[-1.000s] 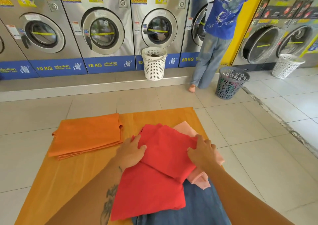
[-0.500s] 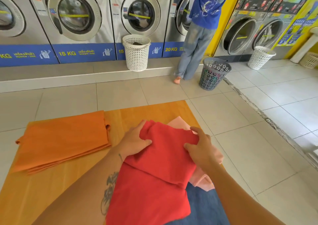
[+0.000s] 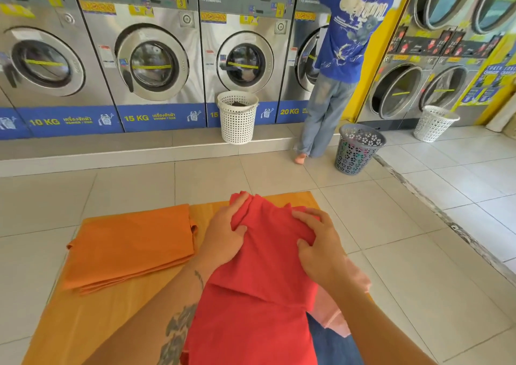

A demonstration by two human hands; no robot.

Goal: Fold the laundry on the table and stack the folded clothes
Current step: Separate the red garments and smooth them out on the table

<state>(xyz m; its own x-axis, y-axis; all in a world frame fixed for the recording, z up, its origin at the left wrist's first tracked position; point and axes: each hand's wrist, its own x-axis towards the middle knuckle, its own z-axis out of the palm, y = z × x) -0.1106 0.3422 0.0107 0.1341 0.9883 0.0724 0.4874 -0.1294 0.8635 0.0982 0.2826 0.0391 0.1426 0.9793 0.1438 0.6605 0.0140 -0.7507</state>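
A red garment (image 3: 268,275) is held up off the wooden table (image 3: 92,322), its far edge raised toward the table's back edge. My left hand (image 3: 223,236) grips its left side and my right hand (image 3: 321,247) grips its right side. Under it on the right lies a pink garment (image 3: 343,306), and a blue denim piece (image 3: 332,345) shows at the near edge. A folded orange cloth (image 3: 131,247) lies flat on the left of the table.
Washing machines line the far wall. A person in a blue shirt (image 3: 346,29) stands at one. A white basket (image 3: 237,116), a grey basket (image 3: 357,148) and another white basket (image 3: 432,123) stand on the tiled floor.
Both hands have closed on the red garment and lifted its far part up and away from me; half a second ago it lay lower on the pile.
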